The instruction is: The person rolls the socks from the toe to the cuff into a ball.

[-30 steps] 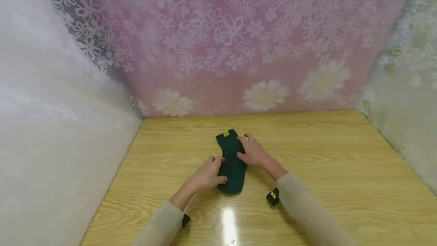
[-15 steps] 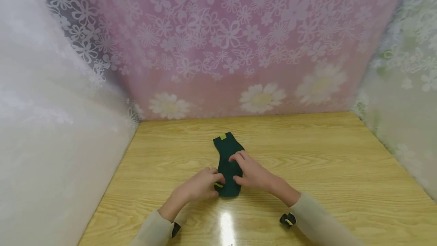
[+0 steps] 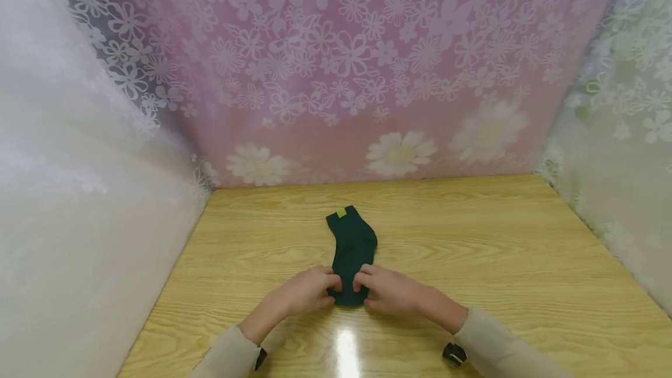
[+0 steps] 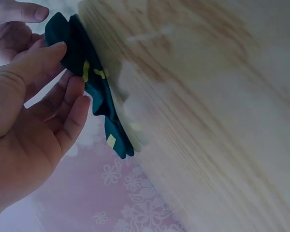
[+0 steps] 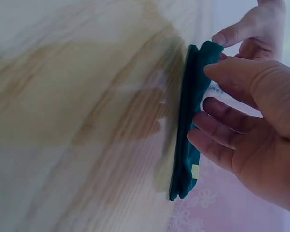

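Observation:
A pair of dark green socks [image 3: 353, 244], one laid on the other, lies lengthwise on the wooden table. A small yellow patch shows at the cuff end, away from me. My left hand [image 3: 301, 291] pinches the near end from the left, its thumb against the edge of the fabric. From the right, my right hand [image 3: 396, 291] pinches the same end. In the left wrist view the layers of the socks [image 4: 94, 99] show from the side, with yellow marks, and the near end is raised a little. The right wrist view shows the thumb on the upper layer of the socks [image 5: 203, 67].
The wood-grain table [image 3: 472, 238] extends to both sides of the socks. A pink flowered cloth [image 3: 336, 150] stands along its back edge. Pale cloth walls [image 3: 94, 220] close in the left and right sides.
My right hand has slid from the cuff half of the socks to the near end. The left hand has shifted slightly toward me, and both now hold the near end.

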`<state>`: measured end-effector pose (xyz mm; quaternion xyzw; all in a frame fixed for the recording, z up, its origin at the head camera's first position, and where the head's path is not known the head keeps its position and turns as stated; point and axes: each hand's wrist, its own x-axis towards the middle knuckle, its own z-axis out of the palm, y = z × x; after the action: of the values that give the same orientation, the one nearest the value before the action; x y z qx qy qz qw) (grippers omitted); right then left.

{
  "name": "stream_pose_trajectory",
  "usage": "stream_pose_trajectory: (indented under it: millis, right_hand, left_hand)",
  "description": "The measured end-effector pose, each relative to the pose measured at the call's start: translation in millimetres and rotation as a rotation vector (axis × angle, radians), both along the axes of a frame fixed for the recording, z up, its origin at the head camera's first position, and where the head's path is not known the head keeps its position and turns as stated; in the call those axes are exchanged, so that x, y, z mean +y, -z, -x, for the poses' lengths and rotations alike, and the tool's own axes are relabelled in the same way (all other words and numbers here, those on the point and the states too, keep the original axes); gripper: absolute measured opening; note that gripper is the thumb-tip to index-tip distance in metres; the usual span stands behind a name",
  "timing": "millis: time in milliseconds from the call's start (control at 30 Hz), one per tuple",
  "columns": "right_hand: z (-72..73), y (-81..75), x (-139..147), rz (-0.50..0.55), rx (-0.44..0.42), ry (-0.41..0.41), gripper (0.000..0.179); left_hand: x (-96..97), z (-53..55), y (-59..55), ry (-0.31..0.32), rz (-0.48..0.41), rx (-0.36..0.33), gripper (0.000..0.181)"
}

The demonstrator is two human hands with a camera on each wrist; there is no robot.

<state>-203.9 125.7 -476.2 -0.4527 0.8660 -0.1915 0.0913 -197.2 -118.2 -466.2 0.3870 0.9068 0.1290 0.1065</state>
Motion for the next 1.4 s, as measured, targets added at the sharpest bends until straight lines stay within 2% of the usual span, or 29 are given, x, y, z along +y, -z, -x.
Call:
stream_pose_trajectory:
  millis: [233,400,600,700,833,900,967,1033,1133,1200,1300,1400]
  right_hand:
    - [-0.6,5.2,-3,-0.059,0.131,-0.071,0.014]
    - [-1.7,3.4,-6,-0.079,0.178,-0.063,0.016]
    - [-2.7,2.9,-13,-0.179,0.297,-0.068,0.018]
    - [-5.2,5.8,-17,-0.234,0.415,-0.088,0.016]
    - [-12.8,9.0,-22,-0.292,0.636,-0.105,0.02]
    - [-16.1,9.3,-24,-0.299,0.676,-0.093,0.022]
    - [-17.9,9.1,-26,-0.269,0.622,-0.057,0.02]
    - [-17.8,8.8,-26,-0.215,0.489,-0.013,0.016]
    - [-15.1,7.9,-27,-0.122,0.264,0.051,0.011]
    - [-12.9,7.0,-26,-0.075,0.167,0.076,0.012]
    - [-10.0,5.2,-26,-0.028,0.091,0.09,0.018]
    - [-6.5,5.7,-27,0.033,0.023,0.116,0.022]
  left_hand:
    - [-0.8,0.5,5.9,0.051,0.018,0.041,0.008]
    - [0.2,1.1,8.3,0.051,0.011,0.059,0.009]
    - [1.2,1.4,9.2,0.051,0.011,0.098,0.009]
    - [2.7,1.4,10.8,0.039,0.021,0.121,0.007]
    - [6.5,0.8,13.8,-0.003,0.043,0.141,0.011]
    - [8.8,0.2,15.4,-0.03,0.049,0.146,0.015]
    - [10.9,-0.4,17.1,-0.051,0.044,0.151,0.018]
    - [11.8,-0.6,18.9,-0.066,0.028,0.163,0.017]
    - [10.8,-0.7,20.1,-0.086,-0.024,0.139,0.013]
    - [9.7,-0.2,20.1,-0.103,-0.054,0.105,0.009]
    - [8.7,0.6,18.8,-0.12,-0.077,0.071,0.011]
    - [8.8,0.9,17.4,-0.106,-0.067,0.082,0.015]
